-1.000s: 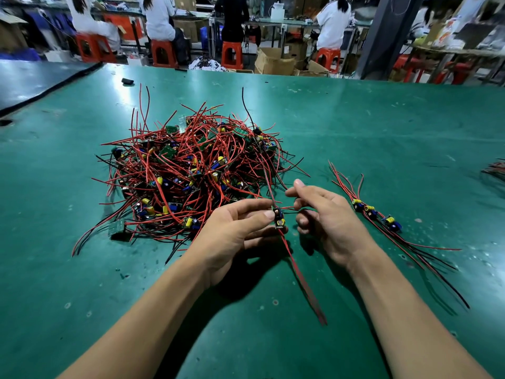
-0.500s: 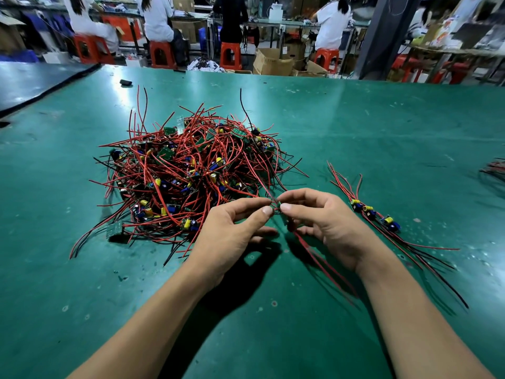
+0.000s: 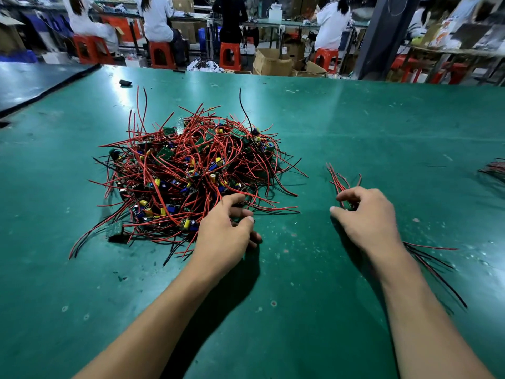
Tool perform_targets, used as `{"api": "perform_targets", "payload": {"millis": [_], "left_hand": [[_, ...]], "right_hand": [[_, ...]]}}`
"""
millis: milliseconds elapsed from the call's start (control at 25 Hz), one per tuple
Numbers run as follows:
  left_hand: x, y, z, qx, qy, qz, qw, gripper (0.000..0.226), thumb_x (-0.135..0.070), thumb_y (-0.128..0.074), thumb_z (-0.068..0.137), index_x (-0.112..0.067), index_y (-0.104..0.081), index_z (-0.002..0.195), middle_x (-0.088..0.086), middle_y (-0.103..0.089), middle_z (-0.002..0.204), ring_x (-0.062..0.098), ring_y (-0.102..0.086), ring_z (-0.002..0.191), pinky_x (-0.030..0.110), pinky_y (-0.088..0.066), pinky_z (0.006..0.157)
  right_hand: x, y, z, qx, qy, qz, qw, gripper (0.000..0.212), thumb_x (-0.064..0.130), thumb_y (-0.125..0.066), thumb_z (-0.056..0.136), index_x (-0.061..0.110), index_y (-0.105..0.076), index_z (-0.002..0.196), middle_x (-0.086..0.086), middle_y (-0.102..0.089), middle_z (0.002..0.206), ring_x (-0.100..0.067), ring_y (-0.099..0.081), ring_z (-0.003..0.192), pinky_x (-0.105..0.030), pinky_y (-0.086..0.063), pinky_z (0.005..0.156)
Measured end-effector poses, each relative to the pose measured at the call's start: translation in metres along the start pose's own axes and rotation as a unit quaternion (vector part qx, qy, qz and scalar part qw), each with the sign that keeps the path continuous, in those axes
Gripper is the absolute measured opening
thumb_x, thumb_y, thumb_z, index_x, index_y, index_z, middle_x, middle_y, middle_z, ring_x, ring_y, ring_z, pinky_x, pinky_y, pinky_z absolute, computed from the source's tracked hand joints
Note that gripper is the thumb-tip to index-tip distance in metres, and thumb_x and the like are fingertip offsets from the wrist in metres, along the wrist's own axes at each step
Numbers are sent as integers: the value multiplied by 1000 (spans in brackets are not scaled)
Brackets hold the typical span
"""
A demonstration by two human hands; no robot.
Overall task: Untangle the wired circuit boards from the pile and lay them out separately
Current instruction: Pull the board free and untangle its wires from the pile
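Head view. Left of centre on the green table, one tangled pile of small circuit boards with red and black wires, too many to count. To its right and apart from it, one small laid-out set of wired boards. Boards themselves hidden under the right hand, with only wire ends fanning out beyond the fingers and behind the wrist.

Right hand down on that set, fingers curled, fingertips among the wires. Impossible to tell whether pinching one. Left hand at the pile's near right edge, fingers curled, forefinger touching the outermost red wires. Grip likewise impossible to tell.

At the table's right edge, one more bundle of wires, cut off by the frame. Far left, one small black object. Past the far edge, two cardboard boxes on the floor with contents not visible, four orange stools, and at least four seated people.
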State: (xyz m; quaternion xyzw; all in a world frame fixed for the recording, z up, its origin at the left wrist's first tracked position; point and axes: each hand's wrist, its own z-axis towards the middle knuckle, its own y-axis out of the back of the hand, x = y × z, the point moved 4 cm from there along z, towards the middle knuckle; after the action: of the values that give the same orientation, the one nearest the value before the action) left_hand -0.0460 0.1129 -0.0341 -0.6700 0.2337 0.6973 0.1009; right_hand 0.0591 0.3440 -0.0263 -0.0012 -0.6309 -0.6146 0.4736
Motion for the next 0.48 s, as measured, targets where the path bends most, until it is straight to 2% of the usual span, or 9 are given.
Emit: {"api": "perform_targets", "payload": {"millis": [80, 160, 240, 280, 400, 480], "left_hand": [[3, 0, 2, 2, 17, -7, 1000, 42, 1, -52, 95, -17, -48, 134, 5, -62, 106, 26, -73, 69, 46, -61, 73], [3, 2, 2, -2, 25, -6, 1000, 48, 0, -51, 94, -17, -44, 139, 4, -64, 105, 23, -74, 68, 48, -60, 78], [4, 3, 3, -13, 29, -5, 999, 54, -1, -51, 94, -18, -38, 144, 2, -66, 104, 22, -74, 68, 48, -60, 78], [5, 4, 3, -17, 30, -6, 999, 56, -2, -51, 94, -18, -36, 146, 1, -67, 104, 22, -74, 68, 48, -60, 78], [5, 3, 3, -18, 29, -7, 999, 49, -3, -53, 95, -17, -41, 141, 3, -68, 99, 25, -74, 64, 49, -61, 72], [4, 4, 3, -21, 26, 0, 999, 38, -4, -54, 95, -16, -48, 131, 6, -69, 95, 26, -72, 59, 44, -60, 60]], "right_hand": [[15, -5, -6, -31, 38, 69, 996, 18, 20, -77, 83, 19, -75, 101, -5, -67, 103, -19, -61, 87, -25, -43, 83], [34, -22, -16, 18, 49, 160, 986, 11, 21, -76, 86, 20, -76, 97, 2, -72, 95, -9, -65, 79, -19, -47, 76], [44, -39, -25, 70, 45, 174, 981, 8, 21, -74, 88, 21, -77, 95, 6, -73, 91, -6, -68, 81, -10, -45, 72], [44, -42, -26, 70, 37, 170, 982, 7, 21, -74, 88, 22, -77, 93, 7, -73, 89, -7, -68, 82, -8, -44, 70], [33, -30, -20, 13, -6, 150, 989, 4, 24, -72, 87, 23, -76, 87, 7, -73, 82, -13, -67, 82, -21, -44, 73], [22, -23, -14, -10, -34, 131, 991, 7, 26, -71, 87, 23, -77, 88, 4, -73, 82, -18, -68, 84, -26, -46, 76]]}}
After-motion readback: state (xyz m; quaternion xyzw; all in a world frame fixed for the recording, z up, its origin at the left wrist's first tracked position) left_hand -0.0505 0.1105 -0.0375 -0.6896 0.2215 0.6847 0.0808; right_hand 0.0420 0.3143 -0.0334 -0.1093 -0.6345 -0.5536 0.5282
